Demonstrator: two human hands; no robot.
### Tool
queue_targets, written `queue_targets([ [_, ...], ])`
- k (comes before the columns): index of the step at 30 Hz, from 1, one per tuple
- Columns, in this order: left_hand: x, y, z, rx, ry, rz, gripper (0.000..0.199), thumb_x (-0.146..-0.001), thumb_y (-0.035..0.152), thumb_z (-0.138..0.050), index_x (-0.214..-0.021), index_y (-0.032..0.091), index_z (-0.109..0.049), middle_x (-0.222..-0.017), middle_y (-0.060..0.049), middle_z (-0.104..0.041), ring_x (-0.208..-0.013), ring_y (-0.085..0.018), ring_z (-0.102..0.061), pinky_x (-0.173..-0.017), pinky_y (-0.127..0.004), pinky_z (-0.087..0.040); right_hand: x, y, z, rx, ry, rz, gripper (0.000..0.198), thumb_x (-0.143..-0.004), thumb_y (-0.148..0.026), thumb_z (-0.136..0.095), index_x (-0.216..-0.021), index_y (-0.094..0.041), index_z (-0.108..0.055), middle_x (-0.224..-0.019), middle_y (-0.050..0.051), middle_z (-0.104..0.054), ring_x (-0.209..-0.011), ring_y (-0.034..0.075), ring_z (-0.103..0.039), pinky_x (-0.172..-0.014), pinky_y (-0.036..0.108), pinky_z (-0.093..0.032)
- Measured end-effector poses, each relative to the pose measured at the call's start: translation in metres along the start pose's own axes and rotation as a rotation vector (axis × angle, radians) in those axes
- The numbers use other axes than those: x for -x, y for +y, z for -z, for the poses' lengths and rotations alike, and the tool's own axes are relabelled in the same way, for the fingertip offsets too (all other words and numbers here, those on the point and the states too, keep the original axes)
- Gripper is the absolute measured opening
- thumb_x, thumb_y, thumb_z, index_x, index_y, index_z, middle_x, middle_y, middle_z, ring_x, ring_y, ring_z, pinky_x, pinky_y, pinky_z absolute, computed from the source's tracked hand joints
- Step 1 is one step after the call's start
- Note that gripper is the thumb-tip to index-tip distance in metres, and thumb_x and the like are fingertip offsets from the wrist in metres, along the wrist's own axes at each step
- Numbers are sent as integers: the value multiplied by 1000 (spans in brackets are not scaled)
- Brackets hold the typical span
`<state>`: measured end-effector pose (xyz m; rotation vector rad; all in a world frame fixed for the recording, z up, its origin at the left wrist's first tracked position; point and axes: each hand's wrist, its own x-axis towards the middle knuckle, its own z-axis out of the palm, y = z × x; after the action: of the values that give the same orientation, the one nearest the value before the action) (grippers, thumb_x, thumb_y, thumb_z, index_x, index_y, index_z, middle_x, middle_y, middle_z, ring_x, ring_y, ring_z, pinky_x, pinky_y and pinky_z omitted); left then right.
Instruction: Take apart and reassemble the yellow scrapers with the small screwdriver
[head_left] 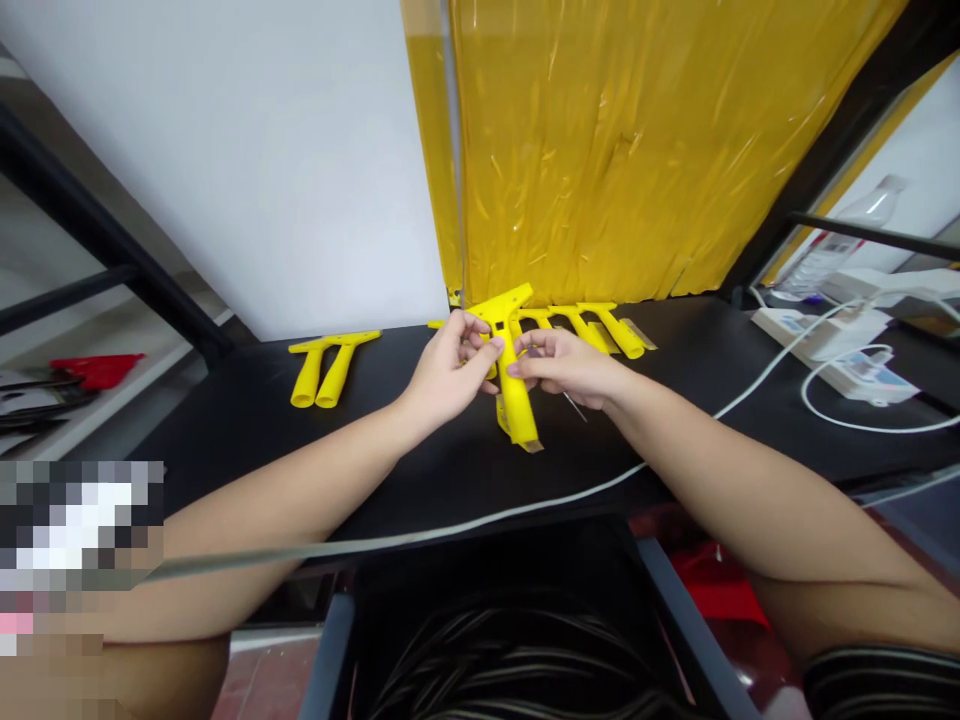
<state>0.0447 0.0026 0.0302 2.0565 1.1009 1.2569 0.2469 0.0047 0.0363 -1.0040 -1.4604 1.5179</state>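
A yellow T-shaped plastic handle [514, 385] is held up in front of me, its crossbar at the top and its tube pointing down toward me. My left hand [457, 362] grips it just under the crossbar, thumb on the tube. From the other side, the fingertips of my right hand [562, 365] pinch near the tube. A thin metal rod [575, 406] sticks out below my right hand; its other end is hidden. Brown tape [534, 446] shows at the tube's lower end. Behind my hands, several similar yellow handles [622, 335] lie on the black tabletop [420, 470].
Two more yellow handles [330, 370] lie side by side on the left. A white cable [480, 522] crosses the table's front edge. White power strips [832, 345] and a plastic bottle [840, 240] stand at the right. Behind rises a panel covered in yellow film [600, 150].
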Motion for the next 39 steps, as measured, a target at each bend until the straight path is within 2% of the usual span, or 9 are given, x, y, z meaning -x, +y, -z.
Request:
queue_targets([
  [2, 7, 1, 3, -86, -61, -91, 16, -95, 27, -62, -109, 20, -59, -99, -3, -62, -77, -13, -66, -62, -26, -59, -2, -7, 15, -3, 92, -24, 39, -62, -22, -93, -85, -20, -62, -71, 0, -65, -53, 9, -56, -36, 18, -22],
  [4, 17, 3, 6, -240, -260, -237, 14, -95, 20, -63, -108, 20, -68, -102, -5, -66, -91, -17, -69, -80, -33, -62, -4, -12, 29, -16, 165, -22, 37, -62, -20, -92, -84, -20, -61, -72, 1, -64, -53, 8, -54, -36, 19, -17],
  [6, 28, 4, 4, -354, -489, -339, 22, -97, 19, -63, -115, 23, -74, -111, -7, -71, -105, -21, -69, -97, -40, -59, -5, -15, 38, -16, 211, -12, 37, -61, -20, -92, -83, -19, -62, -74, 1, -63, -55, 8, -55, -37, 20, -16],
  [9, 40, 3, -1, -441, -616, -412, 28, -99, 16, -61, -121, 25, -76, -120, -6, -73, -114, -22, -69, -105, -40, -56, -5, -17, 40, 7, 235, -7, 37, -62, -20, -93, -82, -19, -62, -76, 2, -63, -57, 9, -56, -37, 20, -17],
  [15, 44, -6, 6, -483, -631, -458, 26, -101, 12, -58, -113, 22, -79, -117, -5, -77, -110, -21, -71, -103, -37, -56, -1, -19, 30, 82, 254, -56, 33, -68, -16, -90, -83, -19, -61, -73, 1, -61, -59, 10, -59, -38, 16, -20],
  [24, 58, -26, 65, -468, -671, -360, 28, -103, 17, -56, -116, 25, -80, -126, -6, -77, -119, -21, -71, -109, -36, -55, 1, -17, 29, 141, 244, -62, 24, -73, -9, -83, -87, -18, -65, -76, 1, -65, -62, 9, -61, -40, 14, -27],
  [29, 62, -47, 94, -524, -652, -332, 29, -104, 23, -54, -117, 25, -80, -129, -5, -76, -124, -21, -70, -112, -36, -54, -3, -11, 32, 113, 213, -39, 26, -71, -10, -85, -87, -17, -66, -71, 0, -63, -56, 8, -56, -39, 15, -24],
  [34, 59, -57, 111, -559, -649, -272, 30, -105, 28, -51, -115, 24, -79, -130, -6, -75, -125, -21, -69, -113, -37, -54, -3, -10, 30, 87, 207, -49, 27, -69, -8, -84, -86, -17, -65, -66, -1, -61, -52, 7, -52, -38, 14, -22],
  [39, 41, -68, 121, -594, -653, -225, 30, -103, 28, -50, -108, 22, -79, -129, -8, -74, -121, -22, -71, -110, -38, -56, -3, -11, 28, 83, 210, -55, 25, -70, -9, -82, -86, -17, -65, -66, -1, -62, -52, 7, -53, -39, 16, -25],
])
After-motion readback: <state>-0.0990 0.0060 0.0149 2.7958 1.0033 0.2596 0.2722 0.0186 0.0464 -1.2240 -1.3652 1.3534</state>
